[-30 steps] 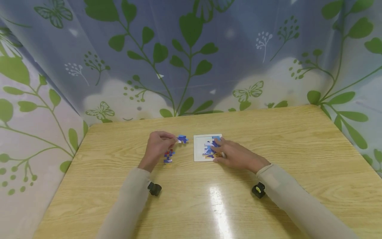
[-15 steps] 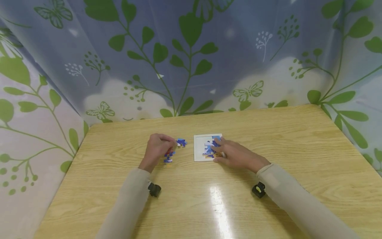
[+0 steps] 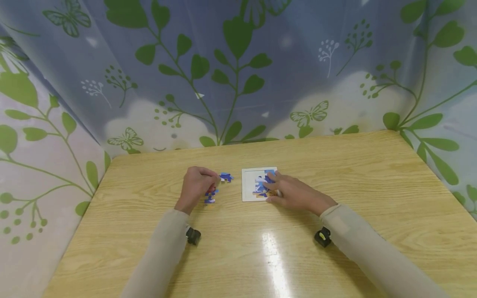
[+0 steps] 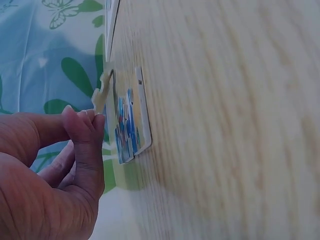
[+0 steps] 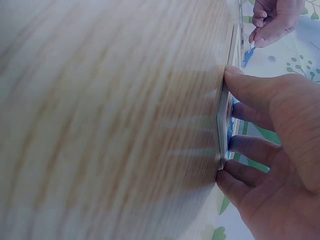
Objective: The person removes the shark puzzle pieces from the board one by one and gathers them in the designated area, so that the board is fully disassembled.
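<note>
My left hand [image 3: 196, 186] pinches a jigsaw piece [image 3: 225, 177] between thumb and fingertips, raised a little off the table. The left wrist view shows the piece's pale cream underside [image 4: 101, 95]; a blue part of the piece [image 5: 248, 56] shows in the right wrist view. Beneath and beside that hand lie other loose jigsaw pieces [image 3: 210, 198], blue with some red, partly hidden by the fingers. My right hand [image 3: 298, 193] rests over the right side of a white square puzzle tray [image 3: 247, 191], thumb at the near edge, fingers on the fitted pieces [image 3: 260, 185].
A wooden table [image 3: 231, 252] bears everything. Patterned curtain [image 3: 238, 82] hangs along its back and sides. Each sleeve has a small black wrist camera, a left one [image 3: 193, 236] and a right one [image 3: 322, 237].
My left hand has shifted the pinched jigsaw piece slightly down and to the left, and turned it a little. The right hand and the tray stay where they were.
</note>
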### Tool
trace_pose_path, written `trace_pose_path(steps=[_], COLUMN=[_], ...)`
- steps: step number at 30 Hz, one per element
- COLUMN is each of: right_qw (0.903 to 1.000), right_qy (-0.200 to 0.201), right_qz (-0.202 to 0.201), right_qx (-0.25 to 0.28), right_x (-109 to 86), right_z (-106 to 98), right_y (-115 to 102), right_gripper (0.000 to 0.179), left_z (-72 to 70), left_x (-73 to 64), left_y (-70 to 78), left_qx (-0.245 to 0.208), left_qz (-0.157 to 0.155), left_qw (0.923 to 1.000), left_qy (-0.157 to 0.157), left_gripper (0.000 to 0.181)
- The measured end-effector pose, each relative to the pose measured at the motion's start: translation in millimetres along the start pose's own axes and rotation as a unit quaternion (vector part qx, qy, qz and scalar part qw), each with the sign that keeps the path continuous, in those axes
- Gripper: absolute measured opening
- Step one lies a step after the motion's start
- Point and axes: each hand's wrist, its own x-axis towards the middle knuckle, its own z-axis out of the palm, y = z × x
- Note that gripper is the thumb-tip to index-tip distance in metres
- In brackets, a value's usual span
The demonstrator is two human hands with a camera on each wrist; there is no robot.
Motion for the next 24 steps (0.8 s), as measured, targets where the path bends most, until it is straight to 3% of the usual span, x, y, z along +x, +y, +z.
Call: trace_pose_path(steps=[10, 17, 24], right_qw=[1.0000, 0.9999, 0.9999], right_qy=[-0.006, -0.008, -0.008], right_qz=[0.005, 0.005, 0.009], right_qx=[-0.004, -0.008, -0.005], right_x=[0.3, -1.3, -6.6], right_z=[-2, -3, -4], right_y=[-2, -3, 0], right_gripper=[0.054, 0.054, 0.054], left_z=[1.4, 7.1, 20.2], left_x=[2.0, 3.2, 2.9], left_y=[2.2, 4.6, 11.6], left_qx=[0.021, 0.064, 0.086], left_qz=[-0.005, 0.026, 0.057], left_qw=[0.9997, 0.9976, 0.9945], left_qy=[0.010, 0.008, -0.019], left_gripper=[0.010, 0.010, 0.007])
